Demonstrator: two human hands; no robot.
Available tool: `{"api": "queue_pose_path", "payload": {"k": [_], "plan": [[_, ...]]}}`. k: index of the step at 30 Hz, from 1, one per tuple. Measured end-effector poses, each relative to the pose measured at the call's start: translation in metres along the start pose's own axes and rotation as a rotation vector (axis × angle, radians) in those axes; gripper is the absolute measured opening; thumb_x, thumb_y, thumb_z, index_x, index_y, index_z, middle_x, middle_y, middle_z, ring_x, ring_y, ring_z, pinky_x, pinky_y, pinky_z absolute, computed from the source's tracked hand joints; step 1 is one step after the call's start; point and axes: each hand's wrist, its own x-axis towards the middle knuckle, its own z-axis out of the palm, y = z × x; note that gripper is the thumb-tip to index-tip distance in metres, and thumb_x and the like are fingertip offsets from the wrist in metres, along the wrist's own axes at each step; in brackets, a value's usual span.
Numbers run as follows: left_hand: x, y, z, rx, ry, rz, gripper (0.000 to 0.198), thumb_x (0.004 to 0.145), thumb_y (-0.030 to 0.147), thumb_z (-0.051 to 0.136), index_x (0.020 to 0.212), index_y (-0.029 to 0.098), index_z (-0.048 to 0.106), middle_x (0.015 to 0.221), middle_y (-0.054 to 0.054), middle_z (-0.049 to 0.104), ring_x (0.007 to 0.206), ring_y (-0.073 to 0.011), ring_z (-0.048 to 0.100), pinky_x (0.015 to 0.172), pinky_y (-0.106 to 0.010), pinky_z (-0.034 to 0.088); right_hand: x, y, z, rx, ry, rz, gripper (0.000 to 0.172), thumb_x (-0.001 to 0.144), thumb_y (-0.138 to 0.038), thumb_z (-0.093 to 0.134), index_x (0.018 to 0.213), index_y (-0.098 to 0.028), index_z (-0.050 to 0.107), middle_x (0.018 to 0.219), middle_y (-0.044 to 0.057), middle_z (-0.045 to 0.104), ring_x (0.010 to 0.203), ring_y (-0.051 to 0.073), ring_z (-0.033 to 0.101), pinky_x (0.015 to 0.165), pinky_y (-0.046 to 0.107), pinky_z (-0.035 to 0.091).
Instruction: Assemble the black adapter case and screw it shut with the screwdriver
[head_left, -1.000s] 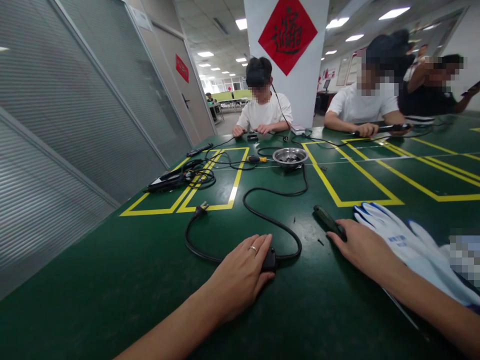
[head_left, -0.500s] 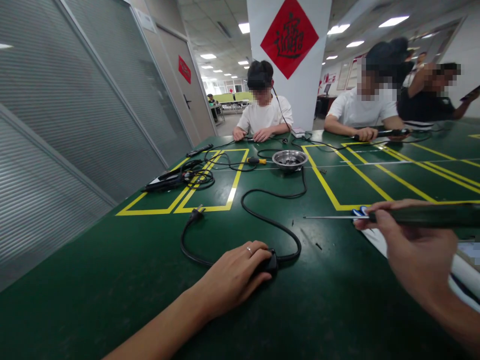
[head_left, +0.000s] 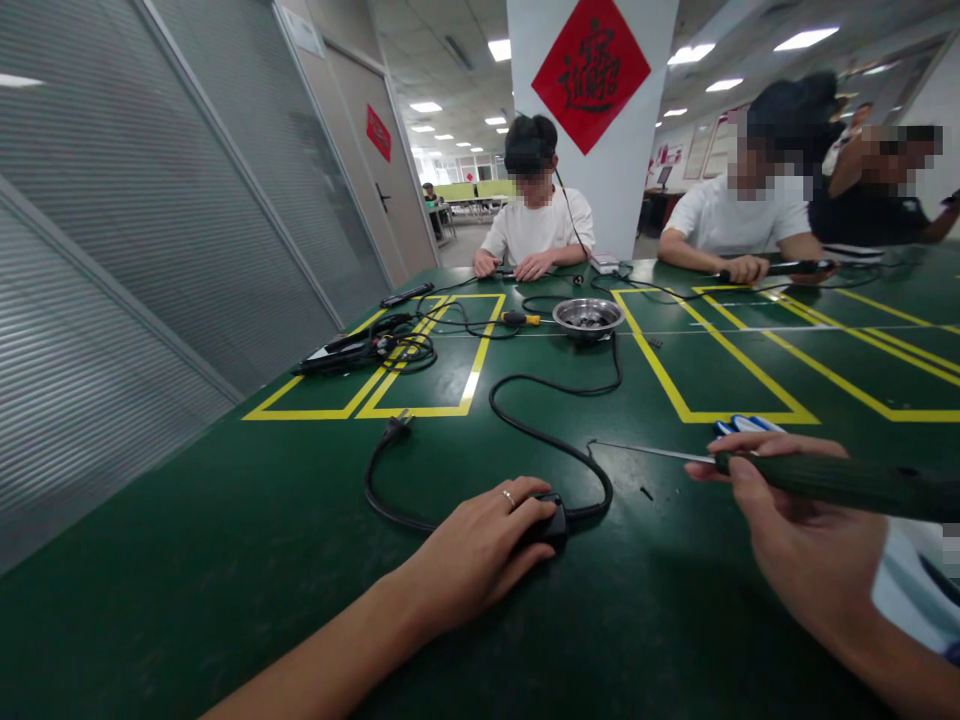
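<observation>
My left hand [head_left: 499,535], a ring on one finger, is closed over a small black box [head_left: 553,520] in the line of a black cord. Part of the box is hidden under my fingers. The cord [head_left: 551,436] runs from a two-pin plug [head_left: 397,427] through the box and back toward a metal bowl. In my right hand [head_left: 802,545] is a screwdriver [head_left: 825,480] with a thick dark handle and a long thin shaft pointing left. Its tip is at a tiny dark piece [head_left: 590,450] beside the cord; whether they touch I cannot tell. Another dark bit [head_left: 646,493] lies nearby.
A metal bowl [head_left: 588,332] holds small dark parts. Left of it lies a yellow-handled screwdriver [head_left: 520,319]. Coiled black cables [head_left: 409,352] rest farther left. Blue-handled scissors [head_left: 742,425] lie behind my right hand. Two people in white shirts work across the green table.
The screwdriver tip has moved left and slightly down to the tiny dark piece, its shaft now tilted. My left hand keeps its hold on the box. The whole view has shifted slightly.
</observation>
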Motion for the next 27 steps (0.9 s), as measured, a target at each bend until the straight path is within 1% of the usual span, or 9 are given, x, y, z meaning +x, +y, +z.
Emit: {"api": "queue_pose_path", "payload": {"k": [4,7,11,13,16,19,21,24,27], "plan": [[0.0,0.001,0.0,-0.011,-0.005,-0.005,0.03,0.094,0.031,0.052,0.123,0.024,0.046,0.134,-0.007,0.046,0.117,-0.0239,0.051,0.097,-0.041,0.046,-0.004,-0.012,0.0,0.006,0.047,-0.037,0.025,0.071,-0.009,0.066,0.092,-0.017,0.055,0.091,0.005,0.064,0.071,0.019,0.069,0.064,0.036,0.064],[0.0,0.001,0.0,-0.021,0.006,-0.011,0.029,0.094,0.032,0.052,0.121,0.024,0.047,0.133,-0.006,0.046,0.115,-0.0238,0.052,0.096,-0.041,0.047,-0.011,-0.021,-0.001,-0.007,0.07,-0.051,0.024,0.07,-0.01,0.066,0.091,-0.017,0.055,0.089,0.006,0.064,0.067,0.021,0.069,0.058,0.036,0.064],[0.0,0.0,-0.001,-0.036,0.012,0.004,0.028,0.095,0.032,0.05,0.121,0.024,0.048,0.132,-0.006,0.047,0.115,-0.0229,0.052,0.097,-0.039,0.046,-0.021,-0.035,0.001,-0.013,0.054,0.029,0.026,0.069,-0.015,0.067,0.09,-0.022,0.053,0.089,0.006,0.063,0.07,0.023,0.069,0.05,0.034,0.062],[0.0,-0.001,-0.001,-0.036,0.009,0.008,0.028,0.094,0.032,0.051,0.121,0.023,0.048,0.132,-0.006,0.048,0.116,-0.0229,0.051,0.097,-0.039,0.046,-0.024,-0.039,0.003,0.003,0.063,0.072,0.026,0.069,-0.017,0.066,0.09,-0.024,0.053,0.088,0.005,0.063,0.068,0.023,0.068,0.049,0.035,0.061],[0.0,-0.001,-0.001,-0.038,0.011,0.013,0.028,0.094,0.03,0.052,0.121,0.023,0.048,0.132,-0.006,0.048,0.116,-0.023,0.051,0.098,-0.039,0.045,-0.028,-0.041,0.006,0.032,0.083,0.103,0.026,0.069,-0.019,0.067,0.089,-0.026,0.053,0.088,0.004,0.062,0.068,0.022,0.068,0.051,0.037,0.062],[0.001,-0.002,0.0,-0.042,0.022,0.012,0.029,0.094,0.029,0.052,0.122,0.024,0.048,0.131,-0.006,0.048,0.114,-0.0229,0.052,0.096,-0.038,0.047,-0.029,-0.041,0.007,0.026,0.075,0.119,0.023,0.069,-0.02,0.066,0.087,-0.026,0.053,0.087,0.004,0.063,0.068,0.023,0.068,0.05,0.036,0.061],[0.001,-0.002,0.001,-0.045,0.025,0.011,0.028,0.094,0.029,0.052,0.121,0.024,0.049,0.13,-0.006,0.048,0.112,-0.0227,0.053,0.094,-0.038,0.048,-0.029,-0.04,0.007,0.022,0.049,0.138,0.022,0.07,-0.021,0.066,0.087,-0.025,0.053,0.086,0.005,0.063,0.066,0.023,0.069,0.045,0.033,0.059],[0.002,-0.002,0.002,-0.044,0.029,0.013,0.027,0.094,0.03,0.052,0.12,0.024,0.049,0.13,-0.006,0.049,0.111,-0.0222,0.054,0.093,-0.038,0.048,-0.03,-0.039,0.005,0.036,0.024,0.156,0.023,0.07,-0.021,0.066,0.088,-0.025,0.053,0.087,0.006,0.062,0.066,0.024,0.069,0.036,0.027,0.052],[0.002,-0.002,0.002,-0.04,0.032,0.014,0.027,0.093,0.03,0.053,0.12,0.024,0.05,0.131,-0.006,0.048,0.112,-0.0221,0.053,0.093,-0.039,0.048,-0.03,-0.038,0.004,0.044,0.015,0.154,0.022,0.071,-0.021,0.065,0.089,-0.024,0.052,0.089,0.007,0.062,0.066,0.025,0.069,0.033,0.025,0.049]]}}
